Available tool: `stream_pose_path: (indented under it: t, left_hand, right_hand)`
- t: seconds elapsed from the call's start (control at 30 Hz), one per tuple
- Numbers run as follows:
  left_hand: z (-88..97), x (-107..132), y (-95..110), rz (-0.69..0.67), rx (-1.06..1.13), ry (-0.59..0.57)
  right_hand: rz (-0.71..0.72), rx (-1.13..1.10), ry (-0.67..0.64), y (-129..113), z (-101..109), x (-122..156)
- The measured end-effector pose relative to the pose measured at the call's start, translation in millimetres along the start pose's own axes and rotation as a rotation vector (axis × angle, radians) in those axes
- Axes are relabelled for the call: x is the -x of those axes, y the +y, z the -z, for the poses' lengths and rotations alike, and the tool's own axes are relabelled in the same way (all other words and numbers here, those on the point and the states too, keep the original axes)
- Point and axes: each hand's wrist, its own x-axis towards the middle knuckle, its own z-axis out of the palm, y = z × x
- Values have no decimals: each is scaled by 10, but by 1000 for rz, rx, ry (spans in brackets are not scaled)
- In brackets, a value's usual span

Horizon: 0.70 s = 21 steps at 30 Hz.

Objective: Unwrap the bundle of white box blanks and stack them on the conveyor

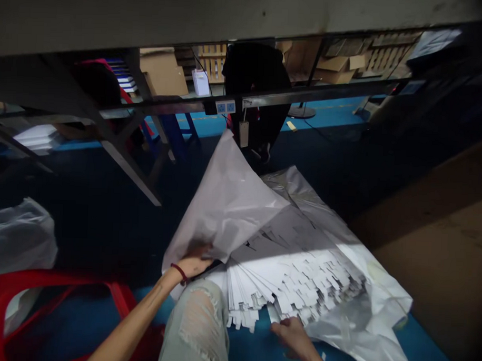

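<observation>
— Plastic first, that's what fills my feed: a big translucent bag [240, 201] lying open on the blue floor [78, 322], its mouth toward me, one flap lifted into a peak above the middle.

— What's inside?

— White card strips [293, 277], a thick fanned stack. Their long axis runs away from me and up to the right, the ragged cut ends pointing down toward the knee [196, 326] in torn pale jeans.

— Where's the left hand?

— Left hand [194, 262] is at the near left edge of the bag, fingers curled shut on the raised flap, pinching the film and holding it up off the stack. There's a dark red band on that wrist.

— And the right?

— Right hand [294, 332] sits low, just under the near ends of the strips, touching or all but touching them. Fingers look loosely bent; I can't tell whether it grips anything.

— So which is nearer the stack?

— The right, I'd say. The strips lie straight ahead and slightly right of it; the left is off to the side, busy with plastic. A red stool [8, 293] stands at far left, well apart.
</observation>
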Motion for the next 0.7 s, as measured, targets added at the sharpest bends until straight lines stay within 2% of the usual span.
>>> stream_pose_path:
  t: [0.17,0.33,0.43,0.53,0.63,0.7]
  left_hand:
    - [197,-242,-77,189,-47,132]
    - [285,-302,38,291,-85,148]
    - [335,-278,110,385,-95,139]
    - [411,-245,171,427,-44,46]
    - [428,-195,289,363,90,-175]
    - [374,-165,422,293,185,-316]
  right_hand:
    - [-89,-310,-46,34,18,94]
    - [-66,-644,-56,-118,125,98]
    - [-33,-768,9,-182,236,64]
    - [-22,-807,70,-202,291,51]
    - [4,-809,104,-221,276,72]
    - [28,-788,134,-242,254,93]
